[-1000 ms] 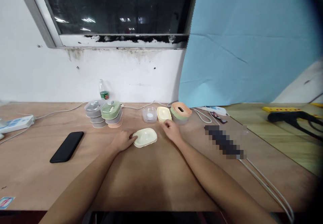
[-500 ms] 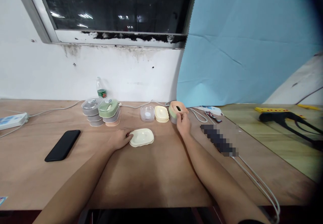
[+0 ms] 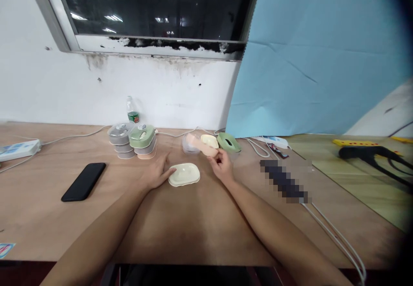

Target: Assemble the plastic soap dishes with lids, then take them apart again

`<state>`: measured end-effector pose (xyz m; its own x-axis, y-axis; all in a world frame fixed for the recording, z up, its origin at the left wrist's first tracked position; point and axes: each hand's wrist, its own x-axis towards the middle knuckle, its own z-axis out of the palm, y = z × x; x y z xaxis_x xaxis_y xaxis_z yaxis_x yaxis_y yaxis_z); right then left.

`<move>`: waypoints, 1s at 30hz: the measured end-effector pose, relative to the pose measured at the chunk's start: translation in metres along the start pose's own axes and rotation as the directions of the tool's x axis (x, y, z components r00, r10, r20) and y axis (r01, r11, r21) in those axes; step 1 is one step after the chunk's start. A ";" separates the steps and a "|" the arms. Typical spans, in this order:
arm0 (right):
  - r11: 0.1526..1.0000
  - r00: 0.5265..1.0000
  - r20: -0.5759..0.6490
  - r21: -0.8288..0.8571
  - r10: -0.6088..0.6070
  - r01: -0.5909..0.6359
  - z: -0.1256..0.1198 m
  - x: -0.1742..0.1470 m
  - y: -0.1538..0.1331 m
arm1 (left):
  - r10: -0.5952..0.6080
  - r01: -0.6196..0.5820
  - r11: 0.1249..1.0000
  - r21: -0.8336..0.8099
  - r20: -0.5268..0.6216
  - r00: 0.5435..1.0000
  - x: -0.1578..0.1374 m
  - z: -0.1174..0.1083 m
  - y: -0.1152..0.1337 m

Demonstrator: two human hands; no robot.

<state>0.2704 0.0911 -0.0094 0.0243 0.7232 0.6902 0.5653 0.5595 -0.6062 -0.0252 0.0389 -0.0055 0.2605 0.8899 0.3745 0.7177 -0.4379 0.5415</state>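
Observation:
Pinched at its near end, a peach plastic lid (image 3: 205, 146) hangs tilted above the table in my right hand (image 3: 222, 168). It partly covers a clear round-cornered plastic cover (image 3: 190, 149) and a cream box piece (image 3: 210, 140) behind it. A green lid (image 3: 228, 143) with an oval slot lies just right of these. My left hand (image 3: 158, 172) rests on the table with fingers apart, its thumb touching the left rim of a shallow cream plastic piece (image 3: 184, 174). Stacked lunch boxes in grey (image 3: 121, 142) and green (image 3: 142, 136), with clear covers, stand beyond my left hand.
A black phone (image 3: 84, 182) lies at left, near a white power strip (image 3: 20, 149). A plastic bottle (image 3: 132, 112) stands against the wall. On the right are a blurred-out dark object (image 3: 285, 180), white cables (image 3: 335, 234) and a black strap-like thing (image 3: 371, 157).
My right hand has lifted the peach lid off the green one and moved it left, tilting it. My left hand's fingers have spread. The view has shifted slightly.

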 end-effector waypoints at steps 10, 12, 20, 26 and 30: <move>0.970 0.888 0.434 0.104 0.156 -0.221 0.027 -0.005 -0.027 | 0.009 -0.015 0.990 0.137 0.039 0.999 -0.004 -0.017 0.031; 0.973 0.872 0.452 0.032 0.189 -0.228 0.034 -0.004 -0.021 | -0.103 0.082 0.978 0.190 0.106 0.989 -0.001 -0.014 0.028; 0.993 0.889 0.444 -0.021 0.116 -0.119 0.035 -0.004 -0.023 | -0.202 0.169 0.965 0.201 0.154 0.967 0.004 -0.005 0.015; 0.988 0.944 0.316 -0.147 0.092 -0.047 0.046 0.016 -0.015 | -0.162 0.131 0.974 0.183 0.172 0.972 0.004 -0.008 0.017; 0.980 0.921 0.374 -0.194 0.107 -0.035 0.055 0.022 -0.009 | -0.139 0.111 0.981 0.158 0.180 0.974 0.004 -0.008 0.014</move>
<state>0.2204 0.1243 -0.0102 -0.2253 0.8775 0.4233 0.7134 0.4445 -0.5417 -0.0191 0.0351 0.0096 0.2701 0.9505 0.1539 0.8353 -0.3108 0.4534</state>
